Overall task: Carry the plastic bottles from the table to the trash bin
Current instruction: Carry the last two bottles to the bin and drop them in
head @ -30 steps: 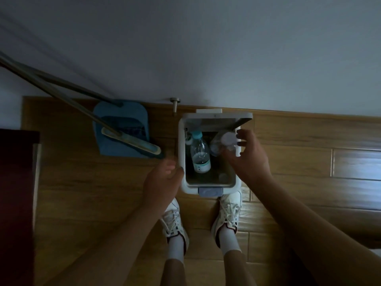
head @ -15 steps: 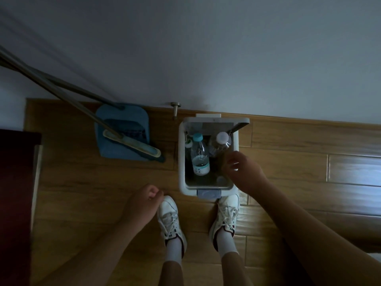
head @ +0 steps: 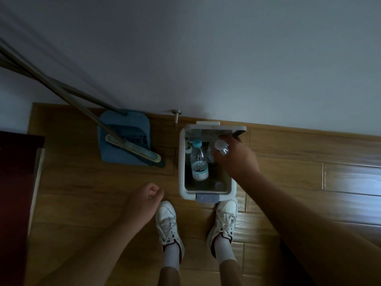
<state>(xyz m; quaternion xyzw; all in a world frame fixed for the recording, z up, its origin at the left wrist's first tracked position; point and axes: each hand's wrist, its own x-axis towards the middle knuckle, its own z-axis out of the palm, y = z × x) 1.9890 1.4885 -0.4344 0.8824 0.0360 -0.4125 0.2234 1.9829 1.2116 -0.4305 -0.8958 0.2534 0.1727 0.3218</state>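
Observation:
A white trash bin (head: 182,166) stands on the wood floor against the wall, its lid tipped up at the back. Inside it a clear bottle with a blue cap (head: 199,162) leans upright, and a white-and-green cap (head: 188,149) shows at the left wall. A second clear bottle with a white cap (head: 220,145) sits in the back right corner. My right hand (head: 237,162) is over that corner, fingers curled on this bottle's neck. My left hand (head: 144,200) hangs left of the bin as a loose fist, holding nothing.
My two white shoes (head: 168,221) stand just in front of the bin. A blue dustpan (head: 125,129) with a long-handled brush (head: 134,148) leans at the left. A metal door stop (head: 176,114) sits by the wall. Dark red furniture (head: 14,182) fills the left edge.
My right hand let go of the white-capped bottle, drew back, and has now reached to its neck again. My left hand dropped away from the bin's left rim and closed.

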